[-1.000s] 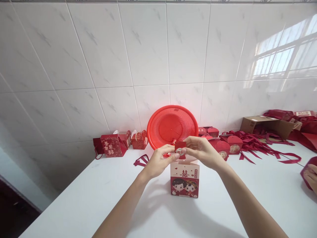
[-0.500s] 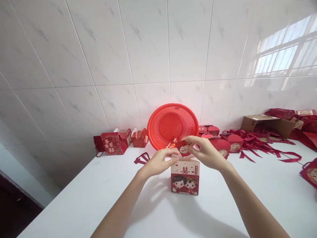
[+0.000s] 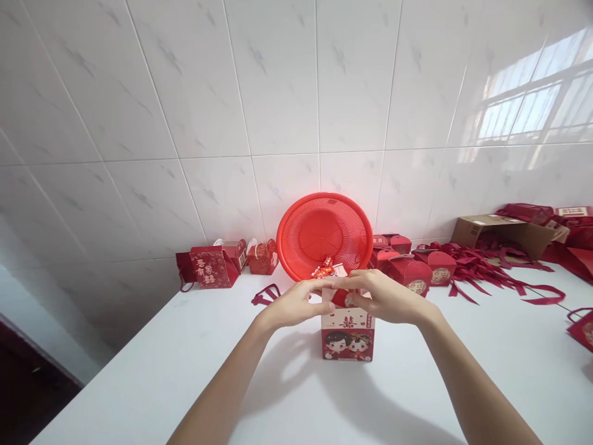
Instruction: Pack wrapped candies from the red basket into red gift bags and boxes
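A cream and red box [image 3: 348, 343] with two cartoon figures on its front stands upright on the white table [image 3: 185, 364]. My left hand [image 3: 299, 303] is at the box's upper left edge, with its thumb in front and fingers behind the top. On the upper right, my right hand [image 3: 386, 295] pinches a small red flap [image 3: 341, 298] at the top of the box. The fingertips of both hands come close together over the opening, and they hide much of the box's top.
Behind the box a red basket [image 3: 319, 232] with wrapped sweets [image 3: 324, 269] leans on the tiled wall. Red boxes [image 3: 213, 267] stand at left, others [image 3: 410, 275] at right beside dark red ribbons [image 3: 482, 262] and a cardboard box [image 3: 504, 235]. A ribbon loop [image 3: 265, 295] lies left.
My right hand has come down and a little inward with the red flap, now lower over the box's opening. My left hand has stayed nearly in place.
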A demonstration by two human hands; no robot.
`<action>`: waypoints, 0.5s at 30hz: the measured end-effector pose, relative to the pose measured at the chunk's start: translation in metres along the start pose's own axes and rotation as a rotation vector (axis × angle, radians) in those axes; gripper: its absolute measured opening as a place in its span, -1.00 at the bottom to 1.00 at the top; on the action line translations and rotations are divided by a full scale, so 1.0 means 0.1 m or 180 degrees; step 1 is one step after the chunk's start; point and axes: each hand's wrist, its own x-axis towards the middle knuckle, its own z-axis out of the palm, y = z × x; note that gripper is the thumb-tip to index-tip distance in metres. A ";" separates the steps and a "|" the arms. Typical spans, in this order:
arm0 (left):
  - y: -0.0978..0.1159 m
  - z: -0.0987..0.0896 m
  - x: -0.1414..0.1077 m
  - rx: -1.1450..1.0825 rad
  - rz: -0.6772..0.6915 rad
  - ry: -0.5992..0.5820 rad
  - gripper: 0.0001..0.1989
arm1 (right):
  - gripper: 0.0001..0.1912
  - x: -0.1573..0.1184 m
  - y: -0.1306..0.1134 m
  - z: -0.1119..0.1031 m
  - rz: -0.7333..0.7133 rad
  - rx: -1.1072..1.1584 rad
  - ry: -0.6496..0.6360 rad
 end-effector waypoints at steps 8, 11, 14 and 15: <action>0.04 -0.04 -0.04 0.0106 -0.0081 -0.0138 -0.75 | -0.72 -0.02 0.12 -0.04 0.0119 0.0212 0.0926; 0.10 -0.07 -0.07 0.0102 -0.0047 -0.0268 -0.77 | -0.72 -0.04 0.19 -0.07 0.0170 0.0119 0.1150; 0.14 -0.10 -0.10 0.0088 -0.0018 -0.0361 -0.75 | -0.72 -0.05 0.21 -0.09 0.0246 0.0002 0.1178; 0.14 -0.11 -0.11 0.0087 -0.0023 -0.0396 -0.74 | -0.72 -0.05 0.21 -0.10 0.0278 -0.0022 0.1156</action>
